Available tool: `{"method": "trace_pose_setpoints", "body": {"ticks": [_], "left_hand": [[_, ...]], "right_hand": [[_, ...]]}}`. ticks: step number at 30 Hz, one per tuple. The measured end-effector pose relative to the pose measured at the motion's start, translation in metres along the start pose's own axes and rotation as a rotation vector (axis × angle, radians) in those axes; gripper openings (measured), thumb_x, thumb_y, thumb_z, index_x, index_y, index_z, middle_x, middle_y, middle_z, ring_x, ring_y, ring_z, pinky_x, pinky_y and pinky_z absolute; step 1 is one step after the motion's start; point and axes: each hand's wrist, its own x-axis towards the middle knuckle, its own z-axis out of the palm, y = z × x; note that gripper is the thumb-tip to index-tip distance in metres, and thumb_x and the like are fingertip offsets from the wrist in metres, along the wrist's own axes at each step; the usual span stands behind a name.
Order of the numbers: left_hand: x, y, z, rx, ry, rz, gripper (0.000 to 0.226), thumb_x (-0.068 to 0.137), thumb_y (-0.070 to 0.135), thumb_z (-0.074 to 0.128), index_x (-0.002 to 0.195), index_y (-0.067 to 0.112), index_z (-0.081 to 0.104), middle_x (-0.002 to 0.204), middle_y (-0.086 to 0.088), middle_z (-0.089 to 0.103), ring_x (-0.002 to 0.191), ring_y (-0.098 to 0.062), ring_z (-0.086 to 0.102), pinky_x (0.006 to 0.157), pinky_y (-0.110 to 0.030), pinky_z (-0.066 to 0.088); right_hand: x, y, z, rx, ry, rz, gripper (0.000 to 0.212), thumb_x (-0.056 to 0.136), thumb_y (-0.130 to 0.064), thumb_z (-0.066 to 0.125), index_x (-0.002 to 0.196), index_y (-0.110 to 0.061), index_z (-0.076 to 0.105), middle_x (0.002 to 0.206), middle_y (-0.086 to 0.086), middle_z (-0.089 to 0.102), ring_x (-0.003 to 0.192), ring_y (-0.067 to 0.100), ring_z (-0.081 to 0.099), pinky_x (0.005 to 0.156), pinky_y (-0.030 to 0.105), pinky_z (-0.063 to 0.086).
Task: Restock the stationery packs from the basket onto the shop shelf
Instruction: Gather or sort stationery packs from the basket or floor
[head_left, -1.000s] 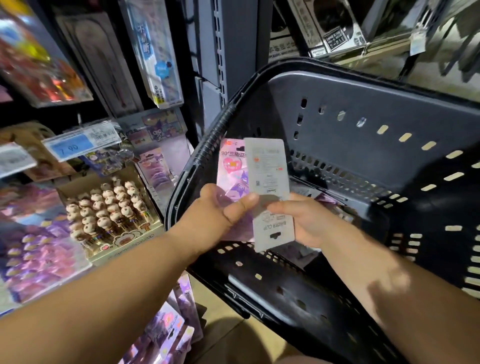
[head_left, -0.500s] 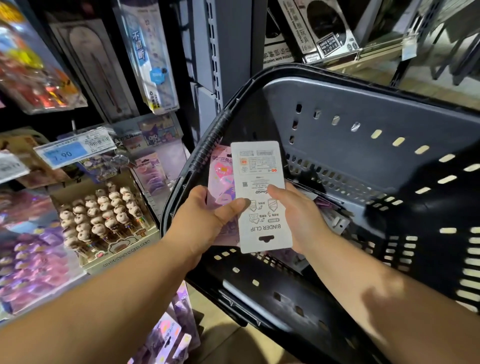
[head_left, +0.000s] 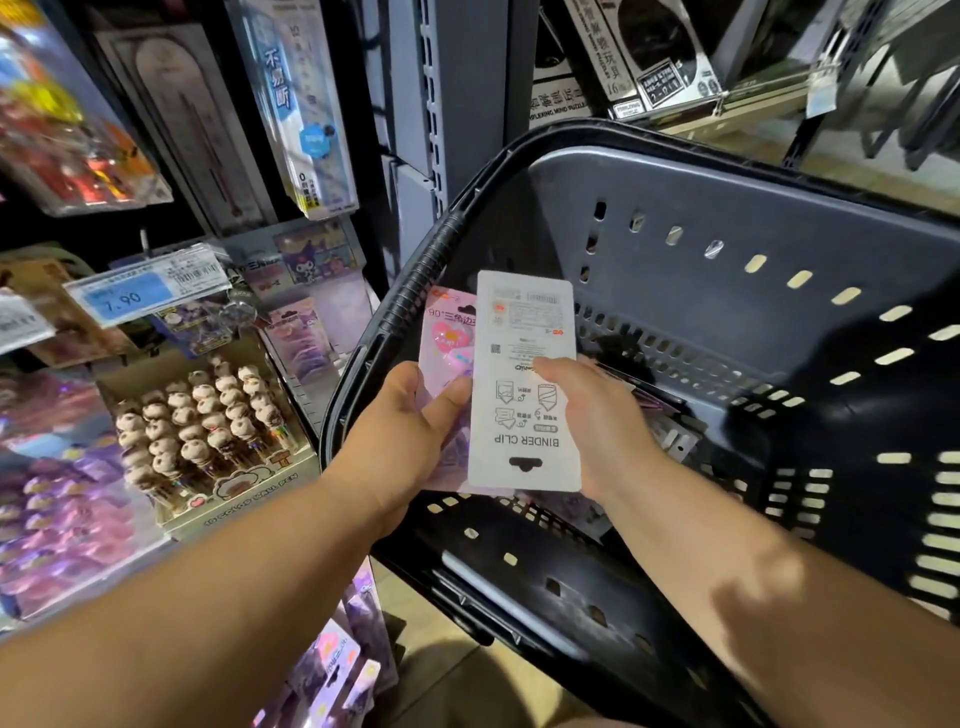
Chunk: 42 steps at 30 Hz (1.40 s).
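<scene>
A white binder clip pack (head_left: 524, 384) stands upside down over the black basket (head_left: 675, 218), its back facing me. My right hand (head_left: 597, 415) grips its right edge. A pink stationery pack (head_left: 447, 338) lies behind it on the left, and my left hand (head_left: 405, 436) holds that one with the thumb across its front, touching the white pack's left edge. More purple packs (head_left: 649, 400) lie at the bottom of the basket, mostly hidden by my hands. The shop shelf (head_left: 218, 519) with pens and packs is to the left.
A carton of character-topped pens (head_left: 208, 421) sits on the shelf beside a blue 7.90 price tag (head_left: 145, 286). Hanging packs (head_left: 296, 104) fill the rack above. A grey upright post (head_left: 447, 104) stands behind the basket. Purple packs (head_left: 337, 670) hang below the shelf.
Both hands have lifted the two packs slightly higher and closer to me. My left thumb slid off the white pack's face toward its left edge. The white pack's printed back now reads clearly.
</scene>
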Motion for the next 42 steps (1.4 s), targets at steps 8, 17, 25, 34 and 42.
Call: {"method": "trace_pose_setpoints", "body": {"ticks": [8,17,25,34,42], "left_hand": [[-0.003,0.004,0.003,-0.055,-0.015,-0.063,0.014,0.093,0.023,0.061,0.086,0.013,0.053,0.105,-0.015,0.072,0.088,-0.025,0.069,0.077,-0.042,0.056],[-0.002,0.008,0.000,-0.071,-0.064,-0.130,0.013,0.092,0.022,0.062,0.097,0.011,0.061,0.090,-0.010,0.069,0.080,-0.024,0.060,0.072,-0.035,0.048],[-0.001,0.009,-0.004,-0.070,-0.112,-0.161,0.018,0.093,0.017,0.061,0.104,0.002,0.058,0.063,-0.004,0.056,0.043,-0.007,0.041,0.041,-0.015,0.034],[-0.003,0.013,-0.006,-0.075,-0.143,-0.220,0.015,0.093,0.021,0.061,0.099,0.008,0.064,0.087,-0.011,0.070,0.074,-0.025,0.061,0.060,-0.032,0.041],[-0.001,0.014,-0.008,-0.128,-0.137,-0.245,0.020,0.092,0.027,0.059,0.101,0.010,0.064,0.079,0.000,0.073,0.065,-0.011,0.066,0.071,-0.029,0.053]], "right_hand": [[0.005,-0.014,-0.003,0.085,0.133,-0.241,0.017,0.097,-0.008,0.048,0.098,-0.022,0.056,0.095,-0.006,0.071,0.087,0.014,0.070,0.065,0.033,0.056],[0.007,-0.020,-0.011,-0.351,0.107,-0.612,0.028,0.099,-0.008,0.047,0.105,-0.034,0.054,0.108,-0.020,0.066,0.107,0.002,0.062,0.089,0.024,0.051],[0.013,-0.019,-0.016,-0.375,0.140,-0.597,0.027,0.101,-0.012,0.043,0.112,-0.033,0.056,0.117,-0.012,0.066,0.109,0.006,0.063,0.091,0.029,0.053],[0.010,-0.029,-0.021,-0.520,0.109,-0.603,0.027,0.101,-0.013,0.042,0.117,-0.024,0.061,0.107,-0.025,0.066,0.100,-0.008,0.062,0.074,0.007,0.048],[0.024,-0.023,-0.040,-1.074,0.008,-0.911,0.033,0.095,-0.023,0.050,0.123,-0.014,0.064,0.109,-0.007,0.057,0.104,-0.005,0.047,0.092,0.001,0.030]]}}
